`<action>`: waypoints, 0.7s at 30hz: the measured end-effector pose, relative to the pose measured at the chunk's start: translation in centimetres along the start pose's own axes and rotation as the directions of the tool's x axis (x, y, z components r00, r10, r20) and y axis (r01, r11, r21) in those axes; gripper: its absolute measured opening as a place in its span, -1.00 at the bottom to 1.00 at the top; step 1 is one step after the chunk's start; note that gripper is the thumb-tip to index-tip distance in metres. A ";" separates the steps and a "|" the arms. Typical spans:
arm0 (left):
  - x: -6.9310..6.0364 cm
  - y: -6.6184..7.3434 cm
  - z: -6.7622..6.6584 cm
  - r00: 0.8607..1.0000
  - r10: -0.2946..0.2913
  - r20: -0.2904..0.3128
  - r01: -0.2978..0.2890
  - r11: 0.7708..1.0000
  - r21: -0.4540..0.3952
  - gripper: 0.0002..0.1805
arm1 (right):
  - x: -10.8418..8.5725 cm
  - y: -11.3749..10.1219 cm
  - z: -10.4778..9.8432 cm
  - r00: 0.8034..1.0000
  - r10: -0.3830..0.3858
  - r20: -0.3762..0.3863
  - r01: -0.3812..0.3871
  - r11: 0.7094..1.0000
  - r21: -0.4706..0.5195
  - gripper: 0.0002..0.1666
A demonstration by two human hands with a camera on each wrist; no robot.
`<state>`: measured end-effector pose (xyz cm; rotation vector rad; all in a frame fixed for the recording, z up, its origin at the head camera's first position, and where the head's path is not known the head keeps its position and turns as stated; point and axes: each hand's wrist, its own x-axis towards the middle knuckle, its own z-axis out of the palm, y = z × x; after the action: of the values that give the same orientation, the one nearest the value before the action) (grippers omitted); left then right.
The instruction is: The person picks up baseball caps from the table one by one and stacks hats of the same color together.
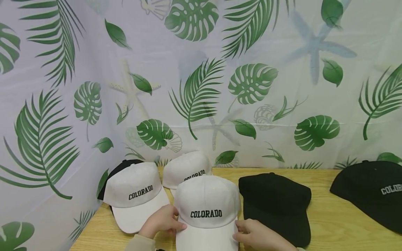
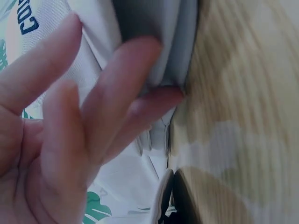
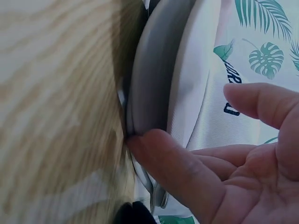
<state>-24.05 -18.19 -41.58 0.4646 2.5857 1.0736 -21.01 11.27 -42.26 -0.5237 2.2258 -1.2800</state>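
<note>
- The front white cap [image 1: 206, 205] sits on the table [image 1: 339, 226], its word facing the person.
- The left hand [image 1: 163, 221] is loosely open, fingers touching one side.
- The right hand [image 1: 259, 234], open too, touches the other side.
- Touching both sides probably helps hold the cap straight.
- A plain black cap [image 1: 276, 205] lies just beside it.
</note>
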 end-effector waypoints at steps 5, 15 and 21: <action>0.0 0.1 0.1 1.000 -0.022 -0.001 0.022 1.000 0.013 -0.74 | 0.1 -0.1 0.1 1.000 0.003 -0.015 -0.004 0.999 -0.051 -0.50; -0.3 0.2 -0.2 0.999 -0.032 0.042 0.033 0.999 -0.026 -0.74 | 0.1 0.2 -0.4 0.999 0.007 0.031 -0.006 0.999 -0.046 -0.54; -0.2 -0.2 -0.2 0.996 -0.048 0.076 0.052 0.997 -0.054 -0.72 | 0.1 0.2 -0.6 0.998 0.030 0.052 -0.029 0.999 -0.026 -0.72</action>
<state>-23.98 -18.60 -41.56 0.4165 2.4825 1.0874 -21.44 11.72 -42.17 -0.5260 2.2012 -1.2106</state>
